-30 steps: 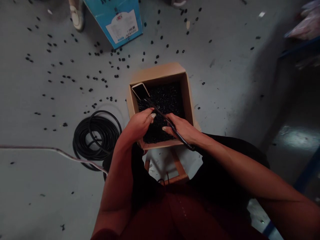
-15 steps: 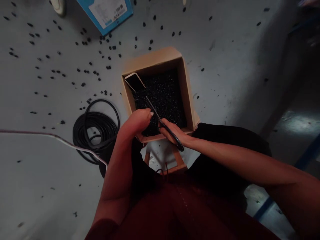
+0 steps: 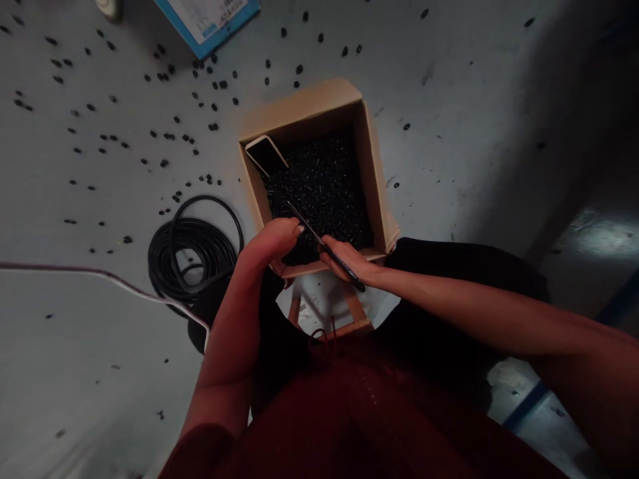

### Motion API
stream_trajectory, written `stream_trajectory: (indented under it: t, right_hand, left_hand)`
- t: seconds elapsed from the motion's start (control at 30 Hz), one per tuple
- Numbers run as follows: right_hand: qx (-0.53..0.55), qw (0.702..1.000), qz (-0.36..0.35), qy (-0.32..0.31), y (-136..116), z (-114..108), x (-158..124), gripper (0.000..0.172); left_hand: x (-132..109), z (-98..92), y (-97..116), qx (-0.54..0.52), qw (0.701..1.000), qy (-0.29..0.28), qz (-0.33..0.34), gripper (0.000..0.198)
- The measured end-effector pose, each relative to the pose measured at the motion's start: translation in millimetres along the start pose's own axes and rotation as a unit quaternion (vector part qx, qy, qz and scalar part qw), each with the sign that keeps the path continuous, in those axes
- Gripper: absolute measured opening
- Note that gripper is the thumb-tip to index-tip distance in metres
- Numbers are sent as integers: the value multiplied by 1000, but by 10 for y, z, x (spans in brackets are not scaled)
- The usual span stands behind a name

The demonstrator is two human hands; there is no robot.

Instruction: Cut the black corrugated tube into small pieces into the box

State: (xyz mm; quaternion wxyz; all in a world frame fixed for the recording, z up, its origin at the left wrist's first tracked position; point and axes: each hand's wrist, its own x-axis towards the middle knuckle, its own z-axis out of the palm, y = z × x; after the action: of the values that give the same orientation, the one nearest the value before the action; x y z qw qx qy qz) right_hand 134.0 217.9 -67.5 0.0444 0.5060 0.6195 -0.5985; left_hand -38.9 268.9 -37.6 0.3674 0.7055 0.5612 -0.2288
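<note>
My right hand [image 3: 344, 257] is closed around the dark handles of a pair of scissors [image 3: 313, 229], whose thin blades point up and left over the cardboard box [image 3: 375, 179]. Just left of the blades, my left hand [image 3: 283, 237] is curled shut, thumb tip toward the scissors. Whatever it pinches is hidden or too dark to make out. Both hands are over the near side of the box. A mass of small black cut pieces [image 3: 324, 179] fills its bottom. In the box's far left corner leans a flat, dark-faced, light-rimmed object [image 3: 267, 156], like a phone.
A coil of black tubing [image 3: 164, 256] lies on the floor to the left, with a pale cord [image 3: 124, 283] running past it. Small black pieces are scattered over the grey floor. A blue box with a white label [image 3: 202, 48] stands at the top. Below the cardboard box, a wooden stool frame [image 3: 354, 309] shows.
The scissors have turned, so their handle loops now show edge-on. Both hands stay nearly in place, while the whole view has shifted slightly.
</note>
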Motion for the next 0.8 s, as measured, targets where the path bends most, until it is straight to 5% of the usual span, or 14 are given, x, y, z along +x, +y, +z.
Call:
stream_trajectory:
  t: [0.3,0.5,0.63,0.8]
  right_hand:
    - [-22,1000,2,-9,156,57,111,7]
    - [136,989,58,-29,130,-28,177,7]
    - [225,974,26,8,42,-190,224,7]
    - [114,992,-40,42,-116,-493,227,22]
  left_hand:
    - [17,276,-63,21,1000,3,-11,31]
    - [32,231,-50,-102,991,85,10,30]
    - [3,121,-26,-225,962,152,16,32]
    - [-22,40,-10,-406,890,208,-20,37]
